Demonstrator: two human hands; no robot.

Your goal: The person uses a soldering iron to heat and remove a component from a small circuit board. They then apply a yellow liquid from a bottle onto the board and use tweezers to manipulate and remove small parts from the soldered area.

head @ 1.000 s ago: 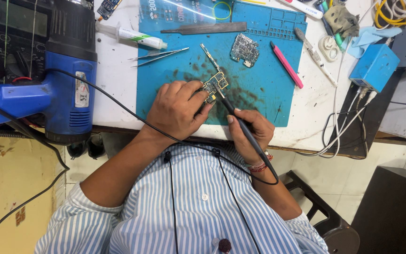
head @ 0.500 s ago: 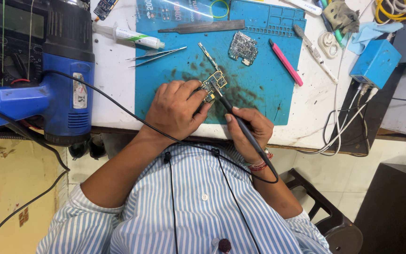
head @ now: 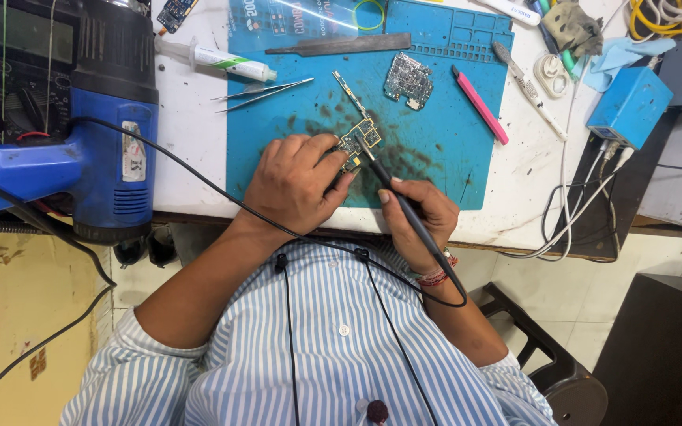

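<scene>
Blue silicone mat (head: 451, 166) carries the small circuit board (head: 354, 143), pinned near its centre under the left hand's (head: 294, 185) closed fingers. The right hand (head: 420, 217), at five o'clock from the board, grips a soldering iron (head: 404, 207) with its tip on the board. Soldering looks underway; a second board (head: 408, 80) at one o'clock lies untouched.

heat gun: big blue and black hot-air gun (head: 96, 134), resting on the white bench (head: 191, 158)
paste: white syringe tube (head: 215, 59)
tweezers: thin steel pair (head: 262, 91)
spare board: small grey circuit board (head: 409, 80) on the blue silicone mat (head: 451, 150)
pry tool: pink plastic stick (head: 479, 115)
box: light blue adapter box (head: 630, 107)
</scene>
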